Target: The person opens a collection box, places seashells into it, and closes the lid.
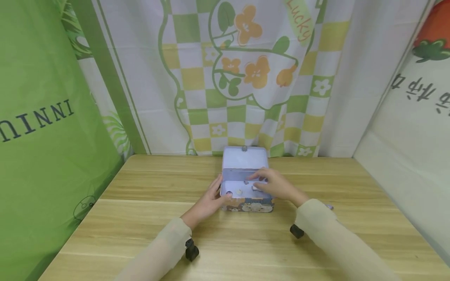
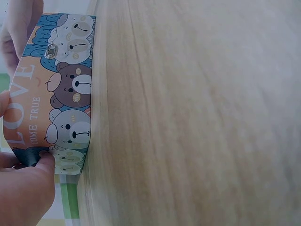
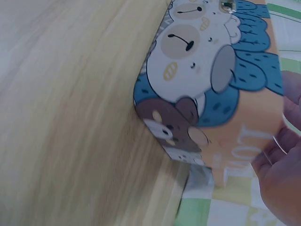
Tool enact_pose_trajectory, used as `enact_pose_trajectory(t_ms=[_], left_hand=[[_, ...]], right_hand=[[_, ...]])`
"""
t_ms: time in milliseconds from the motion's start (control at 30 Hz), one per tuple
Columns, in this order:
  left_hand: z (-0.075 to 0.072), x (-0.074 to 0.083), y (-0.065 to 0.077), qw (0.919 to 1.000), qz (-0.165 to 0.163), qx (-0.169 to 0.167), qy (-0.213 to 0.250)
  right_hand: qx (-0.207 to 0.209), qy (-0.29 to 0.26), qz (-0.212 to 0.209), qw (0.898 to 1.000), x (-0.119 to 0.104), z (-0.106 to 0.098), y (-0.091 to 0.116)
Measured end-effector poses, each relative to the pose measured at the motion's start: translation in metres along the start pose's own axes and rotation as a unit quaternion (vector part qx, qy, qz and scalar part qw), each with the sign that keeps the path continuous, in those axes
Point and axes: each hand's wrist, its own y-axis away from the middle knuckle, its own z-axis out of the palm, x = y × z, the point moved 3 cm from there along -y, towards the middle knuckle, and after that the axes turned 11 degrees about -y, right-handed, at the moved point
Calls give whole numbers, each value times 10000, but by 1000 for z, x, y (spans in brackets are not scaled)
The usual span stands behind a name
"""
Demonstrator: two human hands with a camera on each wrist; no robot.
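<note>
A tin box [image 1: 247,205] printed with cartoon bears stands on the table, its pale lilac lid [image 1: 245,158] raised at the back. My left hand [image 1: 211,198] grips the box's left front corner, thumb on the front and fingers along the left side. Over the box's right half reaches my right hand [image 1: 275,184], with index finger and thumb apart. Near the thumb lies a small whitish piece [image 1: 254,188]. On the box floor are a pale round piece [image 1: 239,192], a dark pinkish round piece [image 1: 229,193] and another small piece [image 1: 245,182]. Their kinds are too small to tell.
The box stands near the back of the wooden table [image 1: 242,246], close to a checked curtain [image 1: 242,117]. A small purplish thing [image 1: 329,207] lies to the right, beside the right sleeve. Cloth hangs along both sides.
</note>
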Motion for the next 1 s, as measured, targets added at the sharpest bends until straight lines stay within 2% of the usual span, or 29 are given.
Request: enact_pose_trajectory(t_ms=[267,600,867,1000], left_hand=[[0,1,2,9999,-81,38,-126],[0,0,1,9999,-104,25,-134],[-1,0,1,9994,-230,-7,-256],[-1,-1,1,9995,-168,22,-270]], right_hand=[[86,88,52,9999,-4,-16,16],[251,117,70,9996,-6,-38,47],[380,458,86,9982,2,-60,77],[404,601,171,9972,6,-69,90]])
